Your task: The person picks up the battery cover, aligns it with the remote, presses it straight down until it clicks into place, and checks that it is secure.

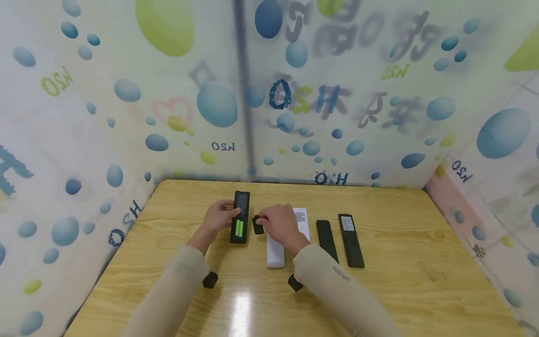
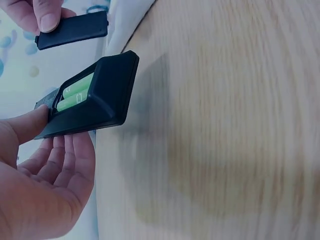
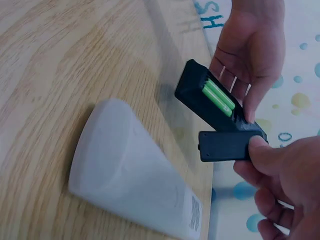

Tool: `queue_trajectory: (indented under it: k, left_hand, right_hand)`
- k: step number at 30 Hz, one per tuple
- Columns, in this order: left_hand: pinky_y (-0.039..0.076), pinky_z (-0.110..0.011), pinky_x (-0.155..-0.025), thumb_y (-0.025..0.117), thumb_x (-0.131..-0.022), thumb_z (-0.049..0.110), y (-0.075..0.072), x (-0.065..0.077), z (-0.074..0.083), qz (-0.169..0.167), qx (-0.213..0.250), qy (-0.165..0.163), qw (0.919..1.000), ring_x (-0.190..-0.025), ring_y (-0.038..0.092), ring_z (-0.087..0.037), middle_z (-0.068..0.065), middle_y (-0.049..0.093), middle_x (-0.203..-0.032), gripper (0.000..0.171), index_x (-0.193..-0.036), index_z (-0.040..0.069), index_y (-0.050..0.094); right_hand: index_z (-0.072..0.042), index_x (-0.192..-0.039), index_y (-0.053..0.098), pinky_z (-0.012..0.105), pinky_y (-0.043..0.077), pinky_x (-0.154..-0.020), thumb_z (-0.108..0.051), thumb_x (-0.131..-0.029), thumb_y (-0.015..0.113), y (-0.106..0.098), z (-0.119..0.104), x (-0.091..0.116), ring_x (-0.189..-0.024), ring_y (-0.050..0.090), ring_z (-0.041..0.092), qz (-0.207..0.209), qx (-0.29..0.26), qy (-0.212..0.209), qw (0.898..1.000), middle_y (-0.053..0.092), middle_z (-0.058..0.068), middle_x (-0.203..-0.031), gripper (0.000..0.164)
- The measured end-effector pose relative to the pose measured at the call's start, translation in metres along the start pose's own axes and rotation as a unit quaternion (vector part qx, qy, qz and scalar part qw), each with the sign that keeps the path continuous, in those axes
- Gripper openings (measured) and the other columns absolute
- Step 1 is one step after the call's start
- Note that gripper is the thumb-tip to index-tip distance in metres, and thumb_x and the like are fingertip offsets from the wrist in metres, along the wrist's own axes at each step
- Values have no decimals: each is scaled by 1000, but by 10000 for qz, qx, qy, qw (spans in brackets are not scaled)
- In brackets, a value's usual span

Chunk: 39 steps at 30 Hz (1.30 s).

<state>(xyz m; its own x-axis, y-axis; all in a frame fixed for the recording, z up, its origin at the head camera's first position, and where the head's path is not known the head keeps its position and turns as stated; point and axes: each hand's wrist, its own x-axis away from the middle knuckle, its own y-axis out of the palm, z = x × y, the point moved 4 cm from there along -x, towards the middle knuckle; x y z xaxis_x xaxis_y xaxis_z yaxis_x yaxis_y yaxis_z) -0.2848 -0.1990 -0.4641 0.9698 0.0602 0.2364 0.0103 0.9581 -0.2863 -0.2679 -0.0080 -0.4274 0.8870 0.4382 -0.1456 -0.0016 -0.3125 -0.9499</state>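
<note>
My left hand (image 1: 219, 216) grips a black remote control (image 1: 241, 201), thumb on its back face and fingers beneath. Its battery compartment is uncovered, and two green batteries (image 2: 76, 93) lie side by side in it. Between thumb and fingers, my right hand (image 1: 279, 223) pinches a flat black battery cover (image 3: 225, 146) with small tabs on its edge. The cover is held apart from the remote, just to its right in the head view. Both the remote and the cover are raised off the table, as the wrist views show.
Partly under my right hand lies a white remote (image 1: 275, 255), with a labelled white piece (image 1: 301, 220) beside it. Two black remotes (image 1: 326, 238) (image 1: 351, 241) rest further right on the wooden table (image 1: 396, 290). A printed curtain (image 1: 370, 93) stands behind the table's far edge.
</note>
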Motion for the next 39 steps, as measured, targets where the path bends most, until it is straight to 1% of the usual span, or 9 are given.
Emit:
queue_trajectory:
  k: [3, 7, 10, 18, 24, 28, 30, 36, 39]
  left_hand:
    - [56, -29, -76, 63, -96, 23, 6, 1, -1, -68, 83, -11, 9999, -98, 61, -20, -20, 56, -130, 47, -137, 4, 50]
    - [57, -31, -77, 63, -96, 21, 14, 3, -5, -169, 201, -63, 9996, -93, 62, -19, -21, 56, -129, 45, -135, 3, 50]
    - [58, -32, -78, 63, -95, 21, 19, 3, -9, -231, 260, -88, 9994, -89, 62, -19, -21, 56, -127, 45, -134, 3, 50]
    - [57, -37, -78, 63, -95, 21, 28, 6, -14, -463, 353, -1, 9983, -85, 62, -19, -17, 58, -120, 42, -130, 2, 50]
    - [57, -43, -81, 62, -96, 16, 28, 15, -5, -601, 315, 34, 9977, -86, 61, -18, -15, 58, -114, 37, -127, -2, 51]
    - [59, -37, -77, 63, -95, 16, 29, 11, -10, -601, 282, 197, 9976, -87, 61, -17, -13, 59, -112, 35, -125, 1, 53]
    - [59, -35, -74, 64, -95, 18, 30, 4, -18, -585, 292, 262, 9975, -88, 61, -16, -12, 58, -112, 35, -125, 3, 54]
    - [60, -37, -78, 63, -95, 17, 30, 4, -17, -639, 292, 295, 9971, -90, 62, -17, -13, 55, -115, 37, -128, 4, 53]
    - [60, -37, -76, 63, -96, 17, 31, 3, -16, -652, 335, 305, 9968, -88, 63, -17, -14, 56, -115, 36, -128, 4, 53]
  right_hand:
    - [-27, -109, 76, 38, 48, -85, -38, -92, 64, -2, 5, 5, -89, 68, 14, 25, -47, -97, 9999, 76, -8, -99, 23]
    - [-24, -114, 74, 37, 47, -83, -35, -92, 64, -4, 9, 10, -81, 66, 14, 57, -71, -239, 9997, 76, -5, -93, 27]
    - [-23, -115, 73, 38, 47, -84, -36, -91, 64, -4, 11, 14, -79, 62, 15, 53, -117, -196, 9997, 75, -5, -89, 29]
    - [-24, -111, 73, 37, 43, -86, -37, -90, 67, -3, 18, 19, -83, 59, 15, 81, -193, 37, 9998, 74, -7, -90, 26]
    - [-22, -108, 72, 36, 43, -86, -36, -89, 68, -1, 22, 22, -84, 61, 15, 112, -325, 94, 9994, 75, -7, -88, 23]
    - [-22, -105, 72, 35, 43, -87, -35, -89, 70, -1, 24, 22, -83, 61, 14, 105, -390, 144, 9991, 74, -8, -87, 21]
    - [-21, -103, 72, 34, 43, -86, -35, -89, 70, -1, 23, 22, -83, 61, 13, 107, -431, 144, 9989, 74, -8, -87, 20]
    - [-19, -102, 72, 33, 42, -81, -34, -89, 70, 0, 14, 20, -83, 62, 14, 140, -623, -75, 9979, 75, -7, -90, 19]
    - [-20, -103, 72, 34, 42, -83, -34, -89, 70, 2, 11, 19, -86, 64, 14, 101, -712, -109, 9974, 75, -7, -92, 20]
